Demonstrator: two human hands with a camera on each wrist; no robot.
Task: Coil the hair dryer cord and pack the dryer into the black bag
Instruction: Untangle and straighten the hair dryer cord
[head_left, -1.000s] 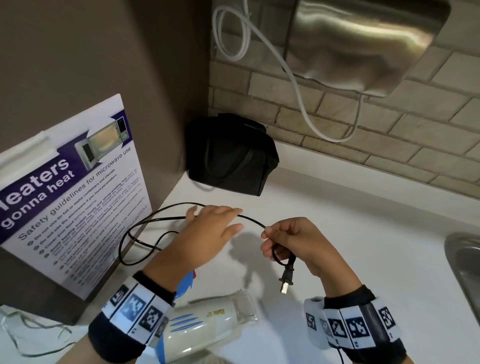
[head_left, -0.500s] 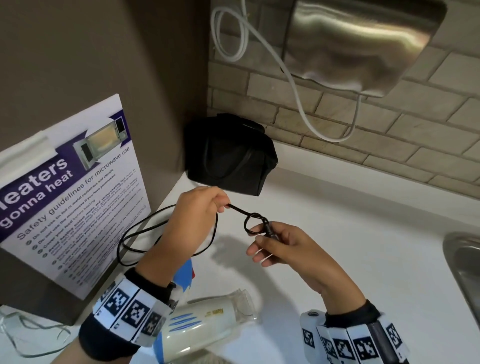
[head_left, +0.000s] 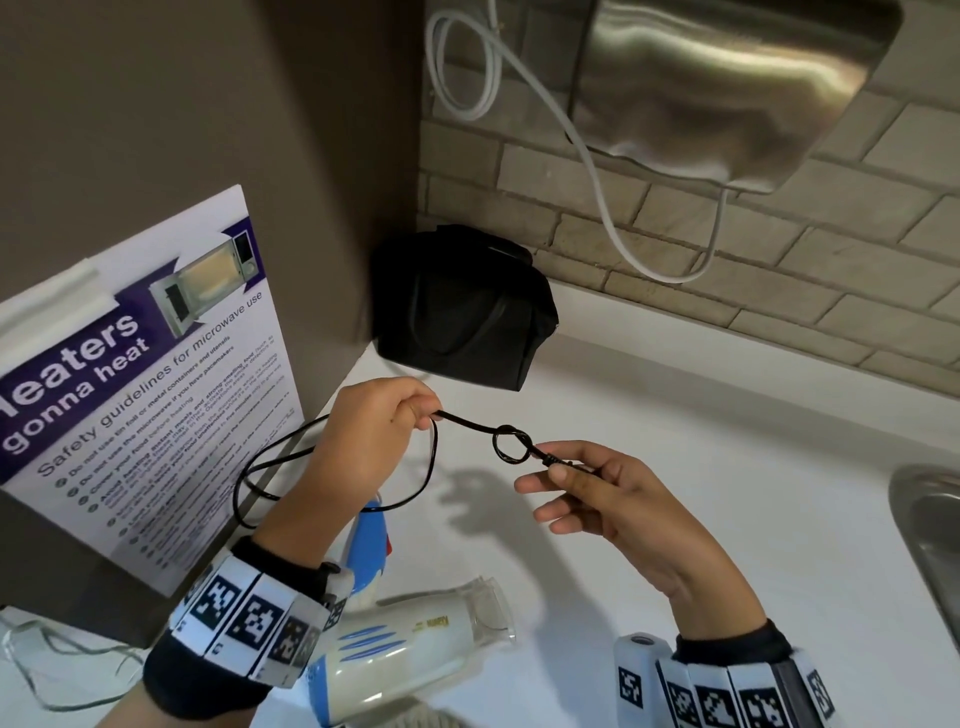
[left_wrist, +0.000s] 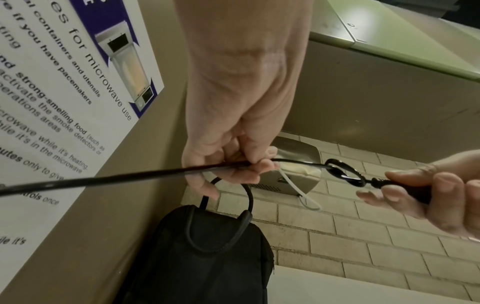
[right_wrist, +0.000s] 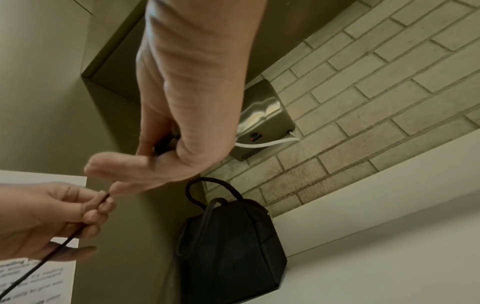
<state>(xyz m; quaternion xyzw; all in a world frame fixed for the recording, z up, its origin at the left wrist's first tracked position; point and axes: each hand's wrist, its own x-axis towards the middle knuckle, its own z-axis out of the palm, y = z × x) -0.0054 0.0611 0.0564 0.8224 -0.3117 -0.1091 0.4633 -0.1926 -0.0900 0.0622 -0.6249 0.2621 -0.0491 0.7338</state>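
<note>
Left hand (head_left: 363, 447), centre-left of head frame: my grip pinches cord (head_left: 462, 422) at fingertips, slack loop hanging below; keep pinch firm, feed slack slowly; small knot loop (head_left: 510, 443) mid-frame between hands, judged not yet snug; pull evenly so it closes without kinking; right hand (head_left: 602, 493), right of centre: thumb and forefinger grasp plug end (head_left: 558, 461), other fingers loose; dryer (head_left: 405, 654) lies on surface (head_left: 675, 467) at lower centre; black bag (head_left: 462, 312) stands upper centre, in corner.
</note>
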